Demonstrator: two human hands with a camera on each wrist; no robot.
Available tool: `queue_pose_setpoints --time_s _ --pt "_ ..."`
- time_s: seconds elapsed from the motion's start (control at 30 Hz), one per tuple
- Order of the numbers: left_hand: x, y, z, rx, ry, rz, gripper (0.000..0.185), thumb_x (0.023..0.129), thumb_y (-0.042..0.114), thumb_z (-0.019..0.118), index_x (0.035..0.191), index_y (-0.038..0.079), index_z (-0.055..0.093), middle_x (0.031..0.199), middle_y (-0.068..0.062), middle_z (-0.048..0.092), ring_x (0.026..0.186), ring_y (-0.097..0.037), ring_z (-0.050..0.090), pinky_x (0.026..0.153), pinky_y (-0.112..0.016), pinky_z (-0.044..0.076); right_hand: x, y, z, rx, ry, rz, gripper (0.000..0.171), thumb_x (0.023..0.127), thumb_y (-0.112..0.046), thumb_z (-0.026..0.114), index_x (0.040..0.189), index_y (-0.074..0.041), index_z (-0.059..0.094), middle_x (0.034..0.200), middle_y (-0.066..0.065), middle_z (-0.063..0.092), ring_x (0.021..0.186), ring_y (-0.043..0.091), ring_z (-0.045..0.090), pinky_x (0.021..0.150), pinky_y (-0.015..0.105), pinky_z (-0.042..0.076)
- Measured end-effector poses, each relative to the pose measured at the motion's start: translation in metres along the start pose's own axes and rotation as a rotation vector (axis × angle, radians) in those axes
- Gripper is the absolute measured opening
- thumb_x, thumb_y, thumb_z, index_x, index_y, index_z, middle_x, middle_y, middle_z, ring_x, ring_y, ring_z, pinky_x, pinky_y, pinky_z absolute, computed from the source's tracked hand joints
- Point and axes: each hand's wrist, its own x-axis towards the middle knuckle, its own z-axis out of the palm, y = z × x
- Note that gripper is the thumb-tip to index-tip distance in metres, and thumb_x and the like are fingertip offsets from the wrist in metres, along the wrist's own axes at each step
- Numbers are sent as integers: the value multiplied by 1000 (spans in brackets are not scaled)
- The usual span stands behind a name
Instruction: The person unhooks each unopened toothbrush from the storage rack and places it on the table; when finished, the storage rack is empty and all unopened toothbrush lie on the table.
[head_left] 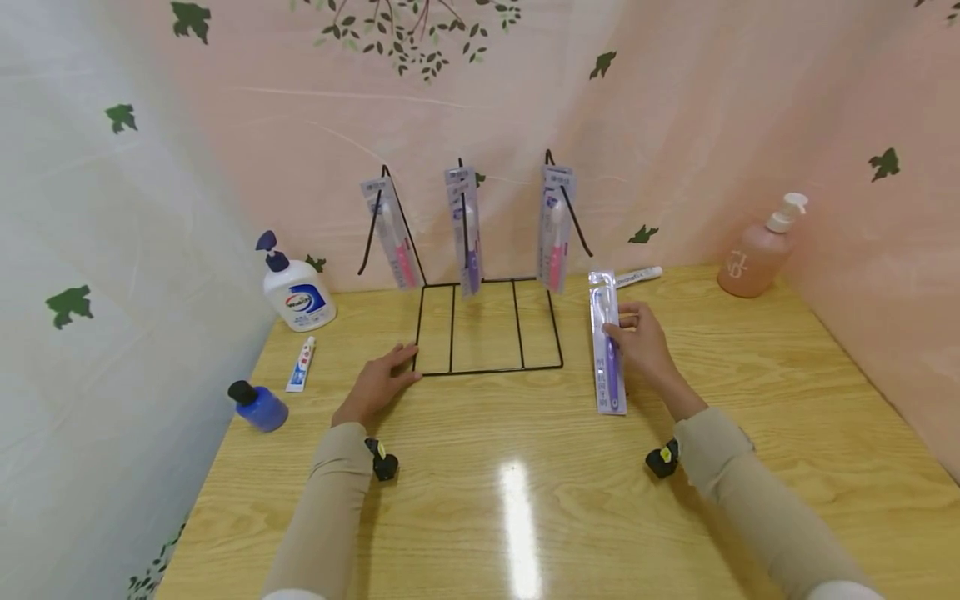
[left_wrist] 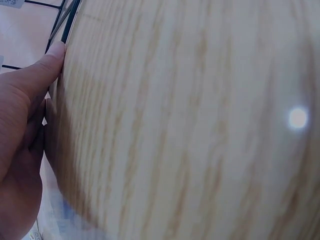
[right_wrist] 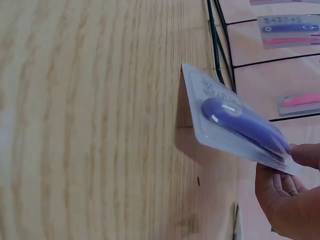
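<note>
My right hand (head_left: 643, 340) pinches a packaged purple toothbrush (head_left: 606, 350) by its side edge, thumb in front and fingers behind. In the right wrist view, the clear blister pack (right_wrist: 235, 125) tilts over the table with its purple handle end toward the camera. My left hand (head_left: 378, 382) rests at the left side of a black wire display rack (head_left: 487, 372), fingers fairly straight. The left wrist view shows the thumb (left_wrist: 52, 57) touching the wire. Packaged toothbrushes hang on the rack's hooks: pink-handled at left (head_left: 403, 262), purple in the middle (head_left: 472, 271), pink at right (head_left: 556, 267).
At the left stand a white pump bottle (head_left: 300, 296) and a blue bottle with black cap (head_left: 262, 408), with a small toothpaste tube (head_left: 301, 365) between. A white tube (head_left: 640, 277) lies behind the right hand. A pink pump bottle (head_left: 753, 260) stands at back right, near the curtain.
</note>
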Motion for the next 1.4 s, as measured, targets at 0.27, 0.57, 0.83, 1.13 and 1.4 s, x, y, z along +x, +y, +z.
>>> queue_pose_setpoints --time_s 0.27,0.57,0.83,1.13,1.4 --pt "1 -4 1 2 2 -4 57 94 30 61 146 14 42 153 -17 31 141 -35 30 115 -53 24 14 7 8 -67 -64 31 48 97 -17 56 135 4 37 124 26 52 100 28 56 72 23 50" --pt "1 -2 2 11 4 0 57 94 29 61 146 13 42 153 -18 31 141 -36 30 115 -53 25 23 17 13 -197 -88 38 45 93 -19 61 126 6 44 113 23 55 89 24 59 66 22 49" --pt "0 -1 2 6 19 16 57 93 27 62 145 11 43 153 -18 32 141 -34 31 115 -52 26 21 12 14 -299 -72 23 43 91 -19 64 121 8 51 103 20 57 83 22 56 62 23 45" --pt "2 -3 2 0 13 9 57 94 28 62 145 12 43 153 -16 33 142 -32 30 116 -51 25 18 11 14 -411 -75 30 43 92 -24 63 120 7 54 96 15 58 74 20 55 57 23 42" --pt "2 -2 2 -10 3 -3 57 94 29 62 145 13 43 154 -13 32 143 -31 29 116 -51 24 17 14 11 -438 -79 34 42 93 -24 61 120 7 53 99 18 60 76 21 58 60 24 45"
